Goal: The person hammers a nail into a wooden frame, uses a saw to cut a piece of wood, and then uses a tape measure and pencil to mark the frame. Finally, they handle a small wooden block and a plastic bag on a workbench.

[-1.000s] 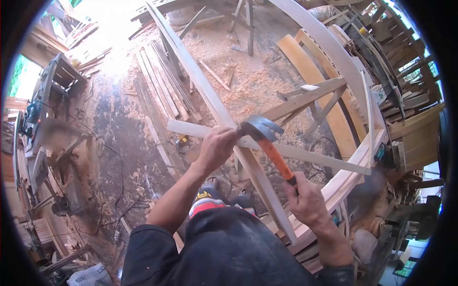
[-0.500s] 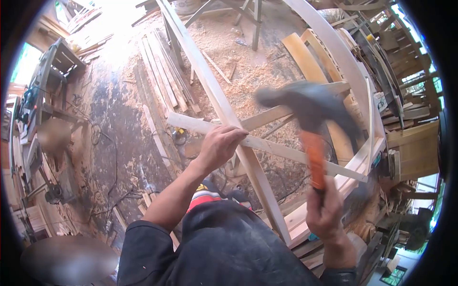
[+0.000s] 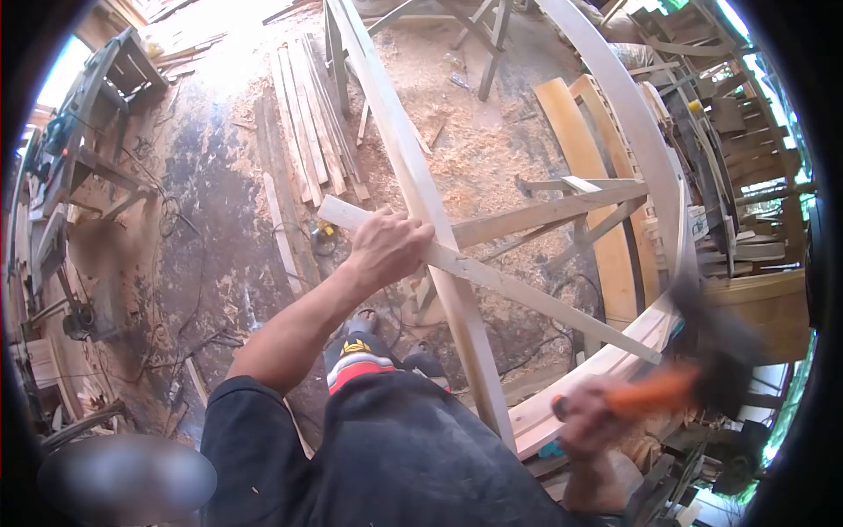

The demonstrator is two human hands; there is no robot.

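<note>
We see the pale flat wooden slat lying slantwise across the long pale wooden rail, the two crossing just beside the left hand. That hand is closed over the slat right at the crossing, fingers wrapped together around its upper edge; we judge this grip is there to pin the slat against the rail so it does not shift at the joint. The slat's far end runs down to the curved pale timber rim at the lower right, where it appears to rest.

The right hand is low at the right, curled around the orange handle of the dark-headed hammer, which sits well apart from the crossing. Both are smeared by motion, so we cannot make out exactly how the fingers lie on the handle or which way the head faces. If a nail stands at the crossing, the left hand covers it.

Further out, a second pale brace slants toward the same rail, and loose planks lie on the sawdust-strewn floor. A stack of timber crowds the right edge, partly cut off by the round lens border. The person's dark shirt hides the lower end of the rail, and a blurred patch sits at the bottom left.
</note>
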